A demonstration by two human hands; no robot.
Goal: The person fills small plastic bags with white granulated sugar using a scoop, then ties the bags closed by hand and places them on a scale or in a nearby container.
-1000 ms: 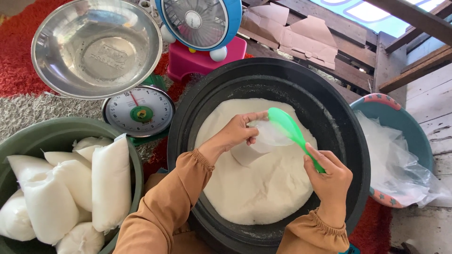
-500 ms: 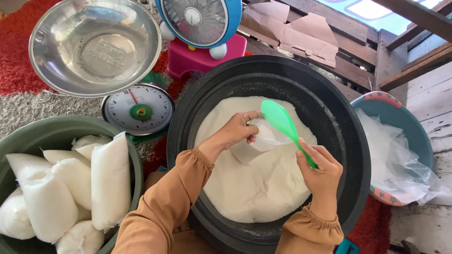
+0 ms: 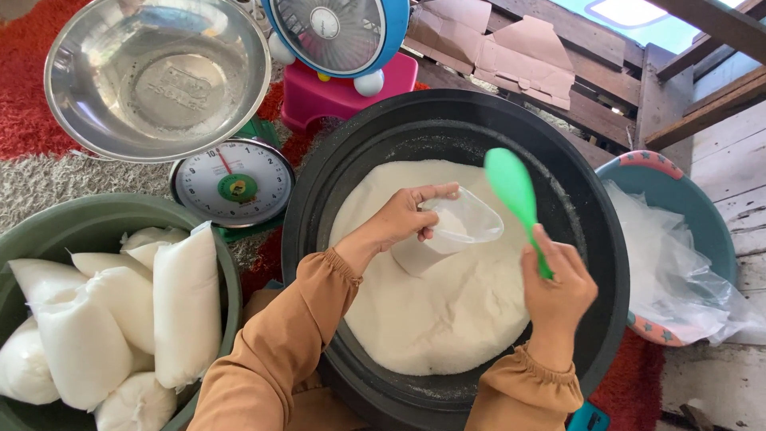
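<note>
A big black basin (image 3: pixel 594 239) holds a heap of white powder (image 3: pixel 435 319). My left hand (image 3: pixel 403 215) grips the rim of a clear plastic bag (image 3: pixel 459 227), mouth held open, partly filled with the white powder and resting on the heap. My right hand (image 3: pixel 558 283) holds a green plastic scoop (image 3: pixel 515 191) by its handle, bowl raised just right of the bag's mouth. Both arms wear orange-brown sleeves.
A green tub (image 3: pixel 227 275) at the left holds several filled white bags (image 3: pixel 183 307). A dial scale (image 3: pixel 233 185) carries a steel bowl (image 3: pixel 155 76). A blue fan (image 3: pixel 339 32) stands on a pink stool (image 3: pixel 319 100). A teal basin (image 3: pixel 702 215) with clear plastic bags (image 3: pixel 678 271) sits at the right.
The scoop has pulled back from over the bag's mouth toward the right and lifted. My left hand keeps the bag open in the same spot.
</note>
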